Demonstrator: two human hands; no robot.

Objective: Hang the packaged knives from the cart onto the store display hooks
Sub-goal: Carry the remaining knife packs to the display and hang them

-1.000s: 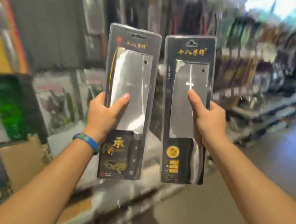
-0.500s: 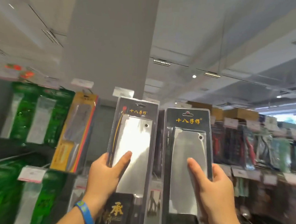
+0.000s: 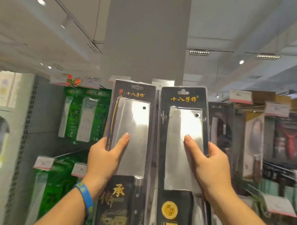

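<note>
I hold two packaged cleavers upright, side by side, in front of the display. My left hand (image 3: 104, 159) grips the left knife package (image 3: 132, 121), thumb across the shiny blade; its black card has gold lettering. My right hand (image 3: 208, 164) grips the right knife package (image 3: 183, 131) the same way, with a gold seal low on the card. Both hang slots at the package tops sit level with the upper price tags (image 3: 163, 82). The hooks behind the packages are hidden.
Green packaged knives (image 3: 85, 114) hang on the rack at left, more below them (image 3: 54, 190). Dark and red packaged goods (image 3: 289, 137) fill the hooks at right. A grey pillar (image 3: 146, 34) rises behind the display. A perforated grey upright (image 3: 26, 123) stands at far left.
My view has tilted up from the aisle to the rack and then drawn closer. Both packages stay in my hands and now reach the level of the top price tags.
</note>
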